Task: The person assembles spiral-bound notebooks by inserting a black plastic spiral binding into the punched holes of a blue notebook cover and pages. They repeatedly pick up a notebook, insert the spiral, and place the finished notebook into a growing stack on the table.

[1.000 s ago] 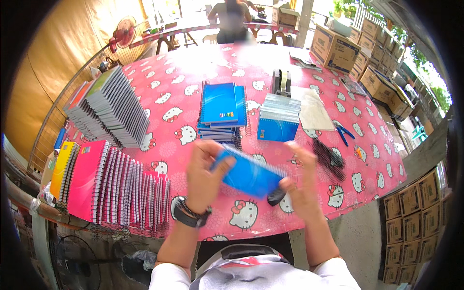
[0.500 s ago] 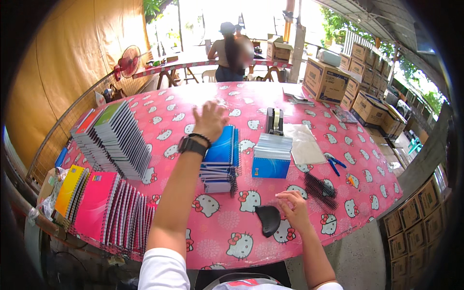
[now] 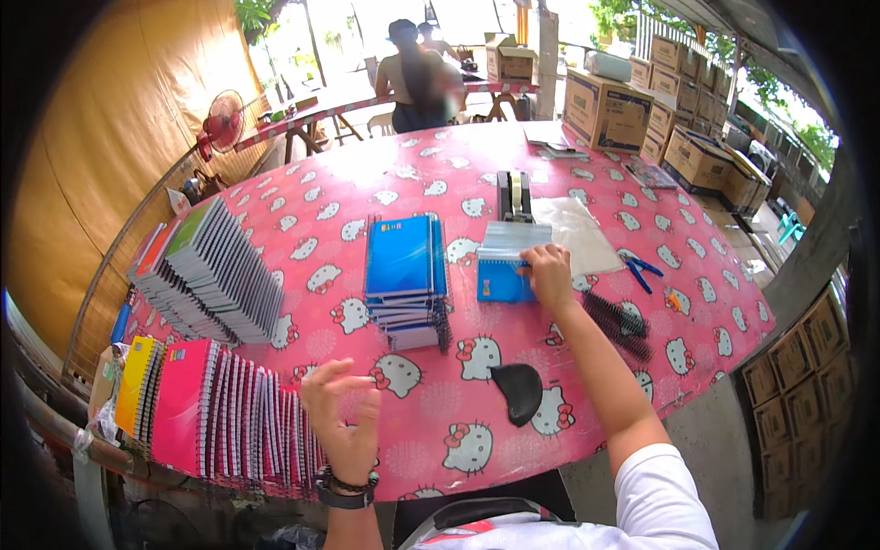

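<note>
My right hand (image 3: 550, 278) grips the right edge of a blue notebook (image 3: 500, 280) at the front of a short row of notebooks with pale edges; its fingertips partly cover it. My left hand (image 3: 344, 412) is raised near the table's front edge, fingers bent and apart, with nothing in it. Between the hands stands a stack of blue spiral notebooks (image 3: 403, 257), its top cover facing up. A curved black pad-like object (image 3: 519, 392) lies nearer me. Loose black binding coils (image 3: 619, 325) lie beside my right forearm.
A tape dispenser (image 3: 515, 197), a pale sheet (image 3: 577, 234) and blue-handled pliers (image 3: 639, 270) lie beyond my right hand. Grey-edged notebooks (image 3: 225, 275) and pink spiral notebooks (image 3: 188, 403) stand at left. A carton (image 3: 605, 110) sits far right. Another person (image 3: 408, 78) stands beyond the table.
My left hand has drawn back from the blue spiral stack toward me. My right hand has reached forward from near the black object to the other row of blue notebooks.
</note>
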The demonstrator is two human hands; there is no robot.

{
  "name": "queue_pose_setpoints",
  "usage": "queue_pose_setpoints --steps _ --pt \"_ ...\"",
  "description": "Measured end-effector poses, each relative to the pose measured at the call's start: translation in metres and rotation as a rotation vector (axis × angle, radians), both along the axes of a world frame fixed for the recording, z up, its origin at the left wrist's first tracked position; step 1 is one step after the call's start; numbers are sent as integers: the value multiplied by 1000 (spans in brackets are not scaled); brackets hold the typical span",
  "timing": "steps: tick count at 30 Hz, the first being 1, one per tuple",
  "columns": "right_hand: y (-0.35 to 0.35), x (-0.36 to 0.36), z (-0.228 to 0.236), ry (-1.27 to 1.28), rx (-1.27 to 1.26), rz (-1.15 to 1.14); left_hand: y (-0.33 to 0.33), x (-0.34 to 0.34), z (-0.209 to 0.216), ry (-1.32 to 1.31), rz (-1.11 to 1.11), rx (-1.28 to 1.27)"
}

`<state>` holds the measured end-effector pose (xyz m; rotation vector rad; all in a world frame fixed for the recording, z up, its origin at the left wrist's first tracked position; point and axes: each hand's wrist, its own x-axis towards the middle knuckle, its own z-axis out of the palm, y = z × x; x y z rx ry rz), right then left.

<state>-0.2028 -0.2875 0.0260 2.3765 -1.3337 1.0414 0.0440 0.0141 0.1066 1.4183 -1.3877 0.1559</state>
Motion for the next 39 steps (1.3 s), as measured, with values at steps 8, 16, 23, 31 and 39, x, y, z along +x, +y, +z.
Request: queue_pose_setpoints --steps 8,16,23,31,39 --pt "95 -30 60 -301 356 76 23 -32 -67 244 -105 192" --pt "232 -18 27 -259 480 495 2 -47 -97 511 -514 521" --pt "250 10 4 -809 903 470 6 -39 -121 847 -527 338" --pt "253 34 -20 -1079 991 504 0 -54 -122 1003 -402 304" --pt "253 34 -21 -1068 957 514 1 -86 -74 -78 -50 -22"
